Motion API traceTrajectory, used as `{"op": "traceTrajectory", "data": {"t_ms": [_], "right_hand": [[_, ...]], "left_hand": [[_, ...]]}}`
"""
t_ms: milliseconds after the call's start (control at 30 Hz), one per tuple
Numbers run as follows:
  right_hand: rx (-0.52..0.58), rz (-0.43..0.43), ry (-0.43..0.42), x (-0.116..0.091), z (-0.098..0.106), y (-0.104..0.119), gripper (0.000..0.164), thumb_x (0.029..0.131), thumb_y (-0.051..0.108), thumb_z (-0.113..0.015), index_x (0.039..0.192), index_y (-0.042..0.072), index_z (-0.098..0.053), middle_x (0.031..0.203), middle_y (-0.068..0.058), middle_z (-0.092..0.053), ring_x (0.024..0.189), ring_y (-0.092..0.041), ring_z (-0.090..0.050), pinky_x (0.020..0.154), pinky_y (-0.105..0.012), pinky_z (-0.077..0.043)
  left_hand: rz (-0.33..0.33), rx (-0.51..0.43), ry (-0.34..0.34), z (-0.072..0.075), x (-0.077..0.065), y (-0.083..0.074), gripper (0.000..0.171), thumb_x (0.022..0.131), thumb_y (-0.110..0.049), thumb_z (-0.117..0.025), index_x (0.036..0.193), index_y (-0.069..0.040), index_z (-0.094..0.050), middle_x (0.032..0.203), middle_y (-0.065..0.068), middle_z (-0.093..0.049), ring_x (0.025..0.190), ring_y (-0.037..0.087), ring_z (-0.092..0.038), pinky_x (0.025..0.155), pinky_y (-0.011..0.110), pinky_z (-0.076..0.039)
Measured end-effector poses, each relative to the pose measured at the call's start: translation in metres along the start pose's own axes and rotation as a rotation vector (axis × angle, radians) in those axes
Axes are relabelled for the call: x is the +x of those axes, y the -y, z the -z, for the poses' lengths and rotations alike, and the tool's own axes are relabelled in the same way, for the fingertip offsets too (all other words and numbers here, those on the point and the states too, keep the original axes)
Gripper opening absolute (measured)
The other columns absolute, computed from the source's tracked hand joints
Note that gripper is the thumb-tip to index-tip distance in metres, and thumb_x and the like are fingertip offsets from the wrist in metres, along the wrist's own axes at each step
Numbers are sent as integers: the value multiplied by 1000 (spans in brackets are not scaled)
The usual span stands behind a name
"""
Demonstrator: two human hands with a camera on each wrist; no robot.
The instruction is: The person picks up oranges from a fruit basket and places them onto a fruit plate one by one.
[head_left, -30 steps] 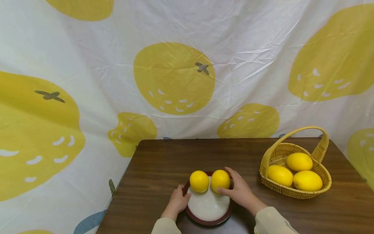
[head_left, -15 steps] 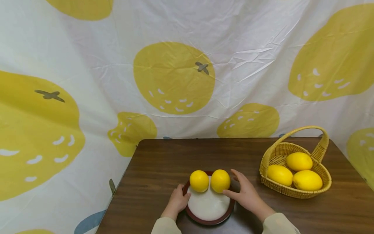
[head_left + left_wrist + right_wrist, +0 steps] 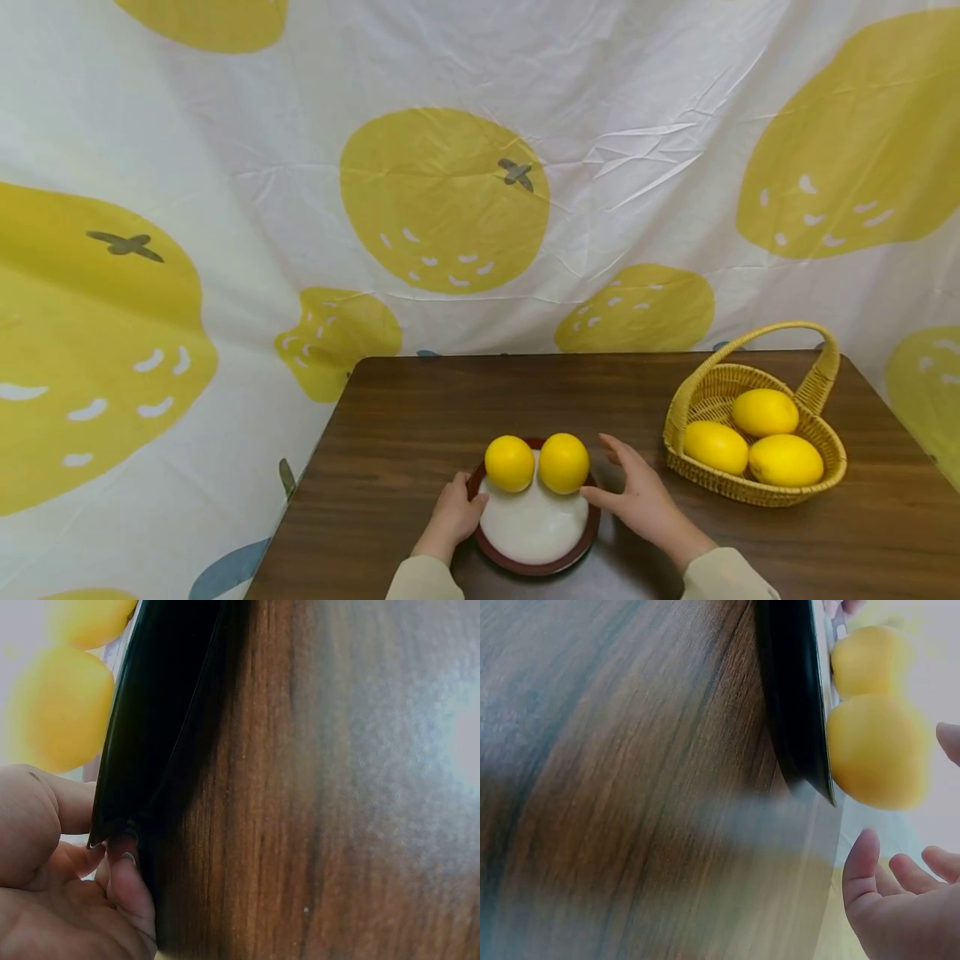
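Note:
On the wooden table stands a plate [image 3: 534, 533] with a white middle and a dark red rim; its underside looks black in the left wrist view. Two yellow lemons [image 3: 564, 464] [image 3: 510, 463] lie side by side on its far part, round-looking from here. My left hand [image 3: 454, 510] pinches the plate's left rim, thumb on top and fingertips beneath. At the right rim my right hand [image 3: 637, 496] holds nothing; its fingers are spread and loosely bent. In the right wrist view a gap shows between its fingers [image 3: 862, 859] and the nearer lemon [image 3: 877, 750].
A wicker basket [image 3: 750, 487] with an arched handle stands on the right side of the table [image 3: 427, 400] and holds three lemons [image 3: 786, 460]. Behind the table's far edge hangs a white cloth [image 3: 622, 75] printed with large yellow fruit.
My right hand has let go of the right lemon and drawn back to the right. My left hand keeps its hold on the plate rim, and both lemons stay in place on the plate.

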State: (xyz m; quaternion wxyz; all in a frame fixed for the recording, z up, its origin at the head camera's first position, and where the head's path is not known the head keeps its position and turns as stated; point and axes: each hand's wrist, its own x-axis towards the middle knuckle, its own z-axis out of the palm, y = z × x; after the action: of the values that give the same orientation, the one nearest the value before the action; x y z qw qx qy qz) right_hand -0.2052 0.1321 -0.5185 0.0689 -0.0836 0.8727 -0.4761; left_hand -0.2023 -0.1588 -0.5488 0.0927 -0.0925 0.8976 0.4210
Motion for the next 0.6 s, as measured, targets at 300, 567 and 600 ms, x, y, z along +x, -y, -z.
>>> {"op": "traceTrajectory", "data": {"t_ms": [300, 567, 600], "right_hand": [[-8, 8, -25, -3, 4, -3, 83, 88, 35, -78, 153, 3, -37, 155, -23, -42, 138, -43, -46, 110, -64, -38], [1, -1, -55, -9, 14, -8, 75, 91, 32, -75, 151, 2, -41, 152, -22, -46, 136, -42, -48, 107, -60, -43], [4, -7, -55, -10, 16, -8, 74, 91, 32, -75, 150, 2, -41, 152, -22, -47, 136, -42, -48, 106, -59, -44]], "left_hand": [[1, 4, -6, 1, -1, -1, 41, 99, -12, -63, 132, 9, -50, 122, 33, -56, 117, 46, -57, 104, 62, -42], [-5, -1, -9, 0, -2, -1, 39, 99, -12, -63, 130, 9, -51, 121, 32, -57, 117, 45, -58, 103, 61, -44], [-8, 1, -10, 0, -2, -1, 39, 99, -12, -63, 130, 9, -51, 121, 33, -57, 116, 44, -58, 103, 61, -44]]}}
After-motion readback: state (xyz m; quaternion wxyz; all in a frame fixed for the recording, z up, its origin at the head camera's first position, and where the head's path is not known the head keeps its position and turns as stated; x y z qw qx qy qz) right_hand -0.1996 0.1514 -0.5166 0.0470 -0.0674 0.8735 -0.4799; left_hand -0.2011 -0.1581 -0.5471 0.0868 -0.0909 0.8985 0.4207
